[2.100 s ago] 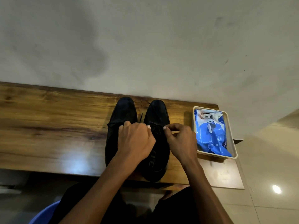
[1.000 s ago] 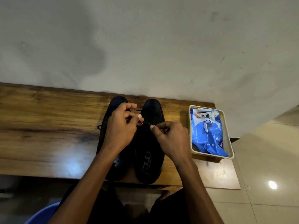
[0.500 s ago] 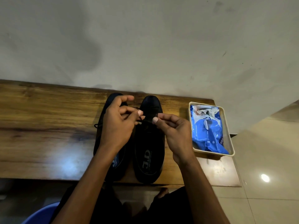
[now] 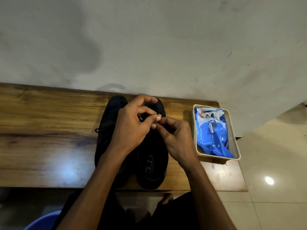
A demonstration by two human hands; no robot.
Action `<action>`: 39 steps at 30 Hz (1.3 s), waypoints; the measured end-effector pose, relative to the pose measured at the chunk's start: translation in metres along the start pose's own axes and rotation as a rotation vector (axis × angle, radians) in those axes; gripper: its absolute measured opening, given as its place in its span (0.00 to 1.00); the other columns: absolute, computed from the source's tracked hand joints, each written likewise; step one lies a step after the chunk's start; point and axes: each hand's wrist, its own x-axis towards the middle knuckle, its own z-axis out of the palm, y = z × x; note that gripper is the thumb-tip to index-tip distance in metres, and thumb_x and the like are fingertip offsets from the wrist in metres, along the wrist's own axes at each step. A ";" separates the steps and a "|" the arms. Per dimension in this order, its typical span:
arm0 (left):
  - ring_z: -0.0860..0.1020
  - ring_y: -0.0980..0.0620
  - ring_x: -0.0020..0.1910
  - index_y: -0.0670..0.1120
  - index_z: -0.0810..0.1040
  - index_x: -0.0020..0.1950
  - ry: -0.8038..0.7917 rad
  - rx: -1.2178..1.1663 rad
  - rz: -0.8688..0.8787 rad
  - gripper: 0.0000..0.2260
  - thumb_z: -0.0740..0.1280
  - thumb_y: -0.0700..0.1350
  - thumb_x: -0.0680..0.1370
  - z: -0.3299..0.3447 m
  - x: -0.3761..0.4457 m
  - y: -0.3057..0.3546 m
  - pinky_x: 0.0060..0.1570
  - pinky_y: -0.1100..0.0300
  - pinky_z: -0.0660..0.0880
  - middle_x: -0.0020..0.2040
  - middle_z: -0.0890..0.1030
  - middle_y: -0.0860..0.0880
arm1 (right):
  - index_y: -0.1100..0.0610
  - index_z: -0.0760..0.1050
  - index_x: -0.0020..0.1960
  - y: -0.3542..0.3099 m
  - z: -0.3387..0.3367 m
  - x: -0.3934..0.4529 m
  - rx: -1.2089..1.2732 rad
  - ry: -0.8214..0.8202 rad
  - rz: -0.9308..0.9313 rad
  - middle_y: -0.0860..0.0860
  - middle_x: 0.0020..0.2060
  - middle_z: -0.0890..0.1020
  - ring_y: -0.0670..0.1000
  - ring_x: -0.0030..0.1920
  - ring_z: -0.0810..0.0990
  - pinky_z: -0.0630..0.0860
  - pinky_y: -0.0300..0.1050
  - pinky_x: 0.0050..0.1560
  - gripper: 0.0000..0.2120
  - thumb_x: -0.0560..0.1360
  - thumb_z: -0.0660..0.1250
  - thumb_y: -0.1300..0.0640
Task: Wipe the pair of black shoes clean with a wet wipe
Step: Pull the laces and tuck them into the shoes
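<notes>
Over the right shoe [image 4: 152, 156], both hands pinch something, maybe a lace.
Left hand [image 4: 131, 128] and right hand [image 4: 174, 138] should pull gently; the wipes pack [image 4: 214, 136] waits untouched.

Left hand [image 4: 131, 128] and right hand [image 4: 176, 140] meet, fingers [image 4: 156, 119] curled and pinching (held item unclear).

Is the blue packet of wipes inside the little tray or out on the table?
Inside. The blue wipes packet lies flat within the pale tray, whose rim shows all round it, at the table's right end.
</notes>
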 end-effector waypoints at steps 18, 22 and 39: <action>0.82 0.64 0.41 0.50 0.87 0.51 -0.014 0.258 -0.019 0.07 0.76 0.43 0.74 -0.007 -0.015 -0.013 0.42 0.68 0.78 0.40 0.85 0.58 | 0.55 0.82 0.48 -0.006 0.005 0.002 0.133 0.109 0.129 0.50 0.40 0.87 0.47 0.43 0.86 0.82 0.43 0.46 0.04 0.78 0.70 0.56; 0.81 0.66 0.42 0.51 0.87 0.47 -0.021 0.249 -0.065 0.04 0.76 0.44 0.74 -0.006 -0.014 -0.011 0.39 0.74 0.74 0.38 0.83 0.61 | 0.53 0.82 0.49 -0.006 0.007 0.003 0.092 0.189 0.161 0.49 0.39 0.87 0.46 0.42 0.86 0.84 0.51 0.49 0.03 0.76 0.73 0.54; 0.78 0.65 0.39 0.48 0.85 0.44 -0.090 0.227 -0.078 0.02 0.73 0.43 0.76 -0.010 -0.012 -0.016 0.36 0.75 0.70 0.37 0.81 0.59 | 0.44 0.78 0.45 -0.008 -0.009 0.002 -0.364 -0.149 0.073 0.44 0.46 0.79 0.47 0.51 0.77 0.73 0.65 0.59 0.16 0.69 0.59 0.35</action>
